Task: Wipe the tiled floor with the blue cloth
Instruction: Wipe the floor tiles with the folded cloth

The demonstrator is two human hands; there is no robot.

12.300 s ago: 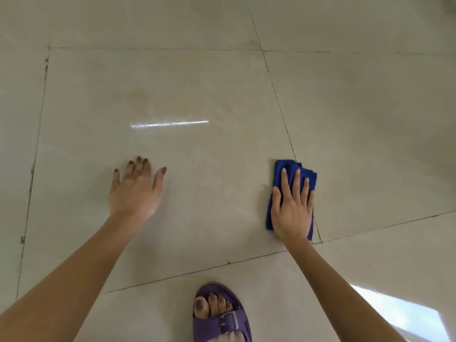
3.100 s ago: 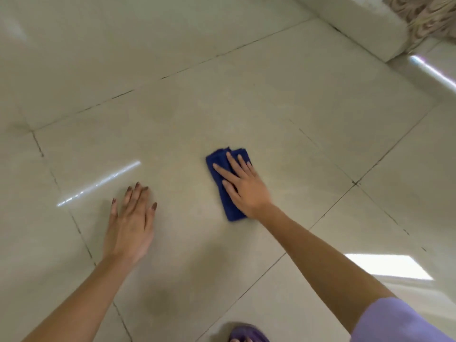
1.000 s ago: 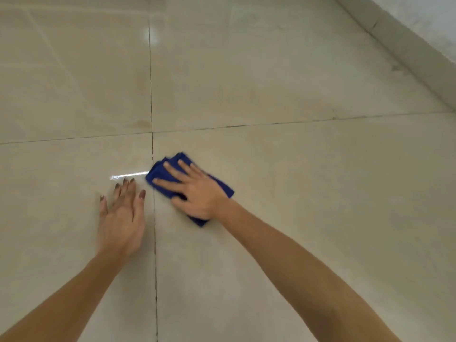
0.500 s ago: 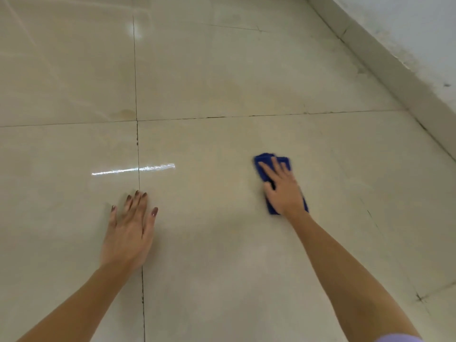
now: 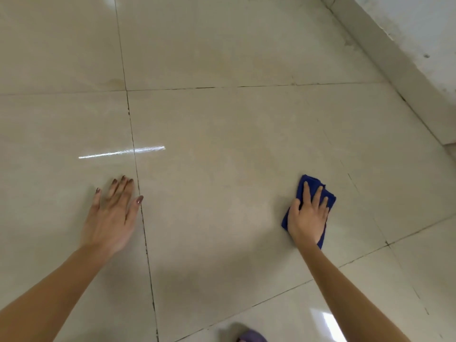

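The folded blue cloth [image 5: 311, 186] lies on the beige tiled floor [image 5: 222, 193] at the right. My right hand [image 5: 308, 215] presses flat on top of it, fingers spread, covering most of it. My left hand [image 5: 112, 215] rests palm down on the bare tile at the left, just beside a dark grout line, holding nothing.
A pale skirting board and wall [image 5: 407, 58] run along the upper right. Dark grout lines cross the floor. The tip of a purple sandal [image 5: 251, 336] shows at the bottom edge. A bright light streak [image 5: 121, 152] reflects ahead of my left hand.
My right hand has slid the blue cloth to the right across the tile, away from my left hand. My left hand has stayed planted on the floor.
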